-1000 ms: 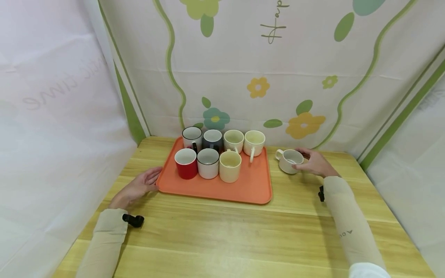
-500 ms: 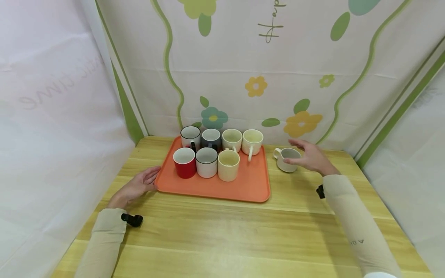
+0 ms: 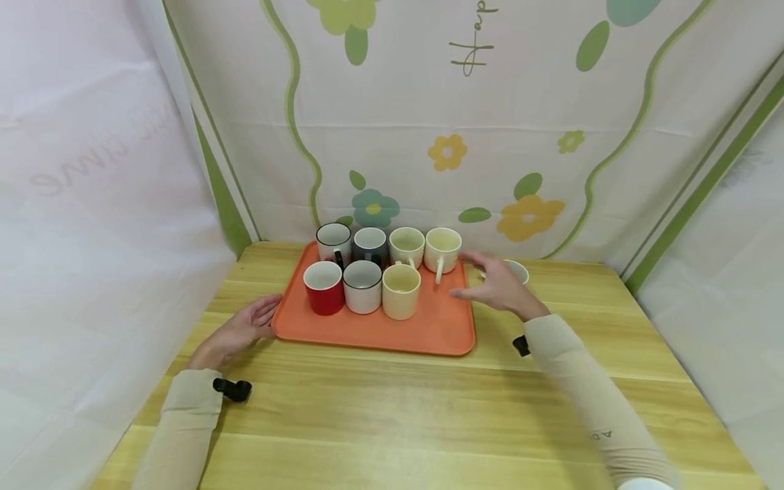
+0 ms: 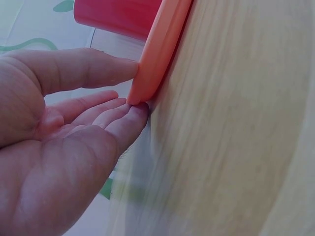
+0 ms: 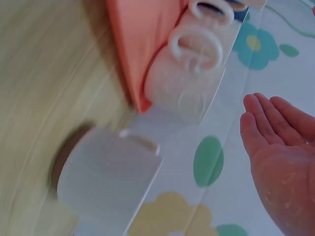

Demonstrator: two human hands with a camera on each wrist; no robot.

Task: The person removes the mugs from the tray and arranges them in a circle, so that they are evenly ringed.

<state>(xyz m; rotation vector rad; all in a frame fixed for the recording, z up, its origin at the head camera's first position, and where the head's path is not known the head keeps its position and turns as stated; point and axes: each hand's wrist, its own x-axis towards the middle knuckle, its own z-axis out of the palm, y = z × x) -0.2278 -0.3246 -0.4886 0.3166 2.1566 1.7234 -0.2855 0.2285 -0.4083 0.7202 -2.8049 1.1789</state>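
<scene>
Evidently a laden load: the orange tray [image 3: 367, 335] lies flat on the wooden table [image 3: 380, 408], seven upright mugs [image 3: 401, 299] crowding its far left.

The left hand [image 3: 237, 332] rests thumb and fingertips, apart, against the left rim, clamped on nothing; the right hand [image 3: 499, 283] spreads beside the right rim, holding nothing, a pale cup [image 5: 103, 177] partly behind it. From where I stand, the tray looks stiff and smooth, its mugs probably ceramic and breakable; best gripped under both short rims, kept level, the left side likely heavier.
</scene>
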